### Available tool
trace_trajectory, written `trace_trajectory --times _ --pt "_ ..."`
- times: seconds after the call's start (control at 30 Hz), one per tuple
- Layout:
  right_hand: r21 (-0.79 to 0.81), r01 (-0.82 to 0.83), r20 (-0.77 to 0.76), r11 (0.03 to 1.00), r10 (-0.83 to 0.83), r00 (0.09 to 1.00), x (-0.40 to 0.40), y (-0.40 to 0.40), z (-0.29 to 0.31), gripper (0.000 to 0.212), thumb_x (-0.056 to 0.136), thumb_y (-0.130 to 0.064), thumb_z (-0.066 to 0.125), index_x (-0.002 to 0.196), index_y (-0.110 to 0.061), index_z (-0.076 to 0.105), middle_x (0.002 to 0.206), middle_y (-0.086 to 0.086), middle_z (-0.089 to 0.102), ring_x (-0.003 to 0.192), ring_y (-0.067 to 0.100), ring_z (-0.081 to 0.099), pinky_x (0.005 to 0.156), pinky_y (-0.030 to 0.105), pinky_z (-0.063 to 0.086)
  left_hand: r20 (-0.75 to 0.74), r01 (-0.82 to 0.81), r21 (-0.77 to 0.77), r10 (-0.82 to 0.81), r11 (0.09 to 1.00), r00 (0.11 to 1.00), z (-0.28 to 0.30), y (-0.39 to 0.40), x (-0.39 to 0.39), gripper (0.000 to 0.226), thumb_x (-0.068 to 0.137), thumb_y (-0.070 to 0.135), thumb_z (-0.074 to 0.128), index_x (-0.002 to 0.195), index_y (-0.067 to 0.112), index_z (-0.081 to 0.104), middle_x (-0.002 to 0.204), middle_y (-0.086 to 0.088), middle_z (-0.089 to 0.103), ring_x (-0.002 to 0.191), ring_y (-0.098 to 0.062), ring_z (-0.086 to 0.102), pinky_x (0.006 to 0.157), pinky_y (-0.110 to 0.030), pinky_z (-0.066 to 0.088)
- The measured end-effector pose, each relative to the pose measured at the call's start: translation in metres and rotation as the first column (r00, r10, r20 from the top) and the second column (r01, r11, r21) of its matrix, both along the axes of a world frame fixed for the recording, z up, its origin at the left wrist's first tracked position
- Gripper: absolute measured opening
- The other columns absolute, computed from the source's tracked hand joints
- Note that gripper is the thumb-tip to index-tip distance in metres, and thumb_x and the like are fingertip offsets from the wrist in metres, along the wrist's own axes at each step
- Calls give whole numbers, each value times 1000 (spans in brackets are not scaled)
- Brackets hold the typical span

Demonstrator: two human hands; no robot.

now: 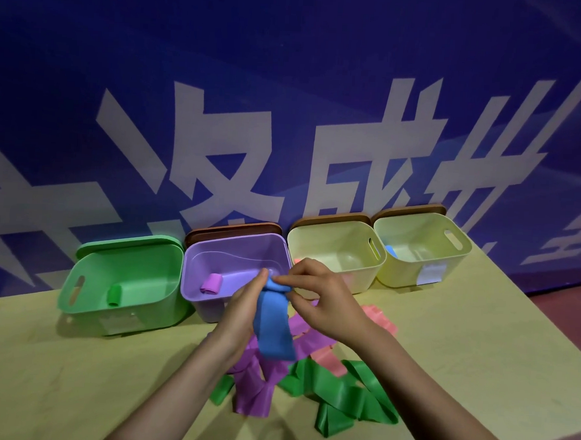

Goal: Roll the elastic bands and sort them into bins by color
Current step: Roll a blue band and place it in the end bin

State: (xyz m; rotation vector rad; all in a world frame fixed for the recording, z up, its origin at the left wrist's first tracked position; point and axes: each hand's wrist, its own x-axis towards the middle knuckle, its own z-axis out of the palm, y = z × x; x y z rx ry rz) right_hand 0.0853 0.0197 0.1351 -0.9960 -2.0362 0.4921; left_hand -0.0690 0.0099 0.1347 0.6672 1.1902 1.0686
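Both hands hold a blue elastic band (pixel 273 323) above the table, its free end hanging down. My left hand (pixel 244 305) and my right hand (pixel 319 295) pinch its top end, which is partly rolled. Below lie loose purple bands (pixel 256 389), green bands (pixel 340 397) and pink bands (pixel 329 356) in a heap. Along the wall stand a green bin (pixel 76 296) with a green roll (pixel 114 295), a purple bin (pixel 191 282) with a purple roll (pixel 211 283), a cream bin (pixel 367 277), and a yellow-green bin (pixel 462 262) with a blue roll (pixel 391 250).
The bins sit in a row at the far edge of the yellow-green table (pixel 72 376), against a blue wall (pixel 289 85) with large white characters. Brown lids (pixel 235 228) lean behind three bins. The table's right edge drops to a reddish floor (pixel 566 318).
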Motion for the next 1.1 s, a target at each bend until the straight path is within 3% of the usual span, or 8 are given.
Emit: trace_trajectory --times 0.13,0.3,0.47,0.57,0.73,0.93,1.0,1.1 --pt "-228 -51 -231 972 -3 973 3 -5 8 35 91 -32 47 110 -15 72 101 -3 63 97 7 58 87 22 44 -59 -10 102 16 995 998 1 -1 0 34 93 34 56 110 6 65 116 -22 65 106 -32 62 101 -46 43" --pt "-488 -56 -440 871 -190 878 -1 -5 15 23 94 -23 56 107 -10 69 72 -15 65 71 2 58 71 24 46 -180 20 208 18 978 983 2 -5 2 24 99 30 47 95 21 68 106 -9 70 107 -32 63 99 -52 44" --pt "-436 -29 -348 899 -139 927 -13 -9 13 21 88 -30 54 94 -13 66 64 -9 50 61 7 45 62 31 41 -243 49 280 21 959 970 12 -8 11 26 102 28 37 92 23 61 90 -3 67 84 -17 63 78 -29 50" --pt "-428 5 -376 904 -183 908 -13 -10 14 14 91 -24 55 89 -15 66 61 -12 42 59 5 39 56 21 35 -288 116 309 -24 944 957 14 -12 12 20 101 29 39 93 28 58 90 2 65 85 -15 61 78 -33 48" --pt "-472 -27 -426 881 -201 882 -13 -14 12 7 92 -11 58 89 -7 63 67 2 49 57 4 44 55 19 41 -291 96 389 23 916 956 12 -15 13 15 99 16 45 93 22 58 87 2 64 72 -4 60 63 -14 47" --pt "-402 29 -377 915 -195 906 -19 -17 12 11 88 -25 49 77 -24 51 65 -9 46 60 0 41 57 19 34 -217 14 430 89 903 972 13 -20 20 19 90 26 58 92 7 59 82 -11 64 74 -21 58 67 -36 47" --pt "-409 23 -425 912 -212 880 -20 -18 8 11 88 -24 49 79 -20 54 66 -8 48 61 1 43 58 20 35 -216 9 425 91 905 972 16 -20 20 27 86 30 58 92 3 58 83 -13 63 76 -22 58 69 -38 47" --pt "-438 19 -494 899 -259 830 -24 -18 5 22 86 -26 52 89 -5 61 68 -5 54 63 3 48 59 20 38 -160 -37 337 96 941 982 15 -16 19 10 92 19 59 87 14 65 86 -8 68 81 -24 61 75 -40 49"
